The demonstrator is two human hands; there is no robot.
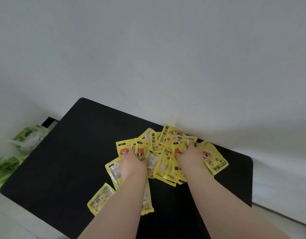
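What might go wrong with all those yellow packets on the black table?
1. The yellow packets lie loose and overlapping, so some may slide out as the left hand and right hand gather them.
2. The lone packet lies apart, towards the front of the table; the left forearm beside it might knock it to the floor.

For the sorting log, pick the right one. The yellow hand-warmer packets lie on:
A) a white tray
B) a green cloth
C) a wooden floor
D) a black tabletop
D: the hand-warmer packets lie in a loose, overlapping pile directly on the black tabletop, whose dark surface shows all round them.
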